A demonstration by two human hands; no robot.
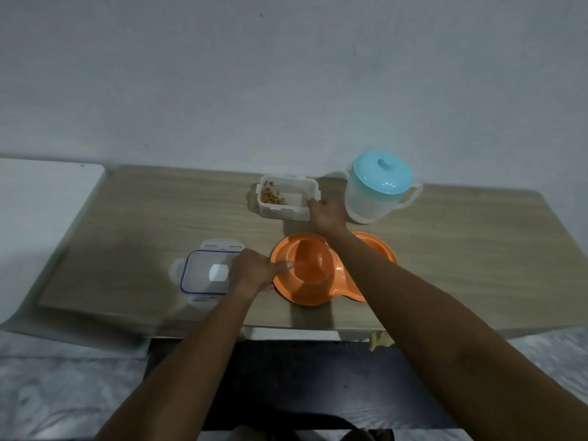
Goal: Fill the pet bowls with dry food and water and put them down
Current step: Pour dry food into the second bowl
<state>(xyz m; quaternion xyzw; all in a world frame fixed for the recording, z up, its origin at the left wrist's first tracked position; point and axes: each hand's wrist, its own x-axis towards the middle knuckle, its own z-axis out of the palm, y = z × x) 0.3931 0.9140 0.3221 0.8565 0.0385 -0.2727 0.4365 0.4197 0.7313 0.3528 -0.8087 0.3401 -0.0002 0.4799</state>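
An orange double pet bowl (pixel 310 281) lies on the wooden table (pixel 143 224); its left well looks empty and its right well is mostly hidden by my right forearm. My left hand (pixel 254 270) grips the bowl's left rim, thumb over the edge. Behind the bowl stands an open white food container (pixel 286 198) with a little brown dry food in its left corner. My right hand (pixel 324 214) holds the container's right end. A clear jug with a light-blue lid (pixel 377 189) stands to the right of the container.
The container's clear lid with a blue seal (pixel 205 272) lies flat left of the bowl. A white surface (pixel 41 218) adjoins the table on the left. The wall runs close behind the table. A dark stool or bag sits below the front edge.
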